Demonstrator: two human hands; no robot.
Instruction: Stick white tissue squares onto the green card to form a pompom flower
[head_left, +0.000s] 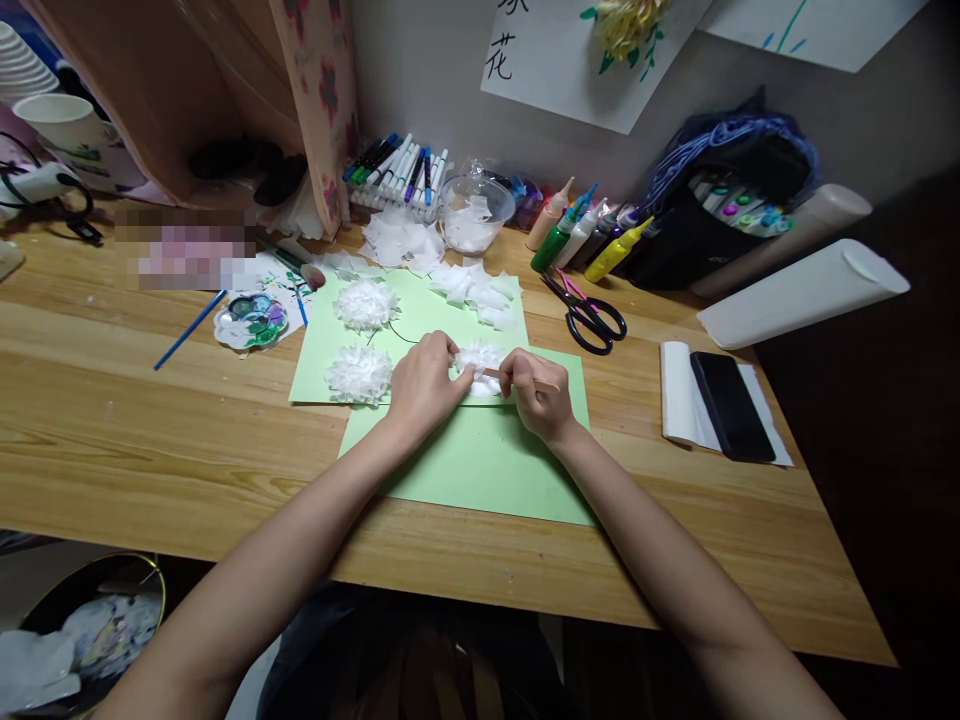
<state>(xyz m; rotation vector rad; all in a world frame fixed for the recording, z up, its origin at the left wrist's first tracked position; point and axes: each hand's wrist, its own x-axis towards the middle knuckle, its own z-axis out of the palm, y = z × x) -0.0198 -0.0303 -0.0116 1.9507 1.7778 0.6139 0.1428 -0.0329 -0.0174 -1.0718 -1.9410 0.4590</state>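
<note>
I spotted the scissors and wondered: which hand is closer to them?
Right. The right hand, holding a thin stick, sits just in front of the scissors, slightly to their left; the left hand is farther left, at the white paper flower.

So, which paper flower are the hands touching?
The rightmost flower, pinched by the left hand, beside the stick in the right hand; the upper-left flower and lower-left flower lie untouched.

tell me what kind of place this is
Probably a home craft desk: markers and paint bottles stand at the back, a palette and scissors lie on it, and the left hand pinches a tissue flower on green paper while the right hand holds a stick.
</note>
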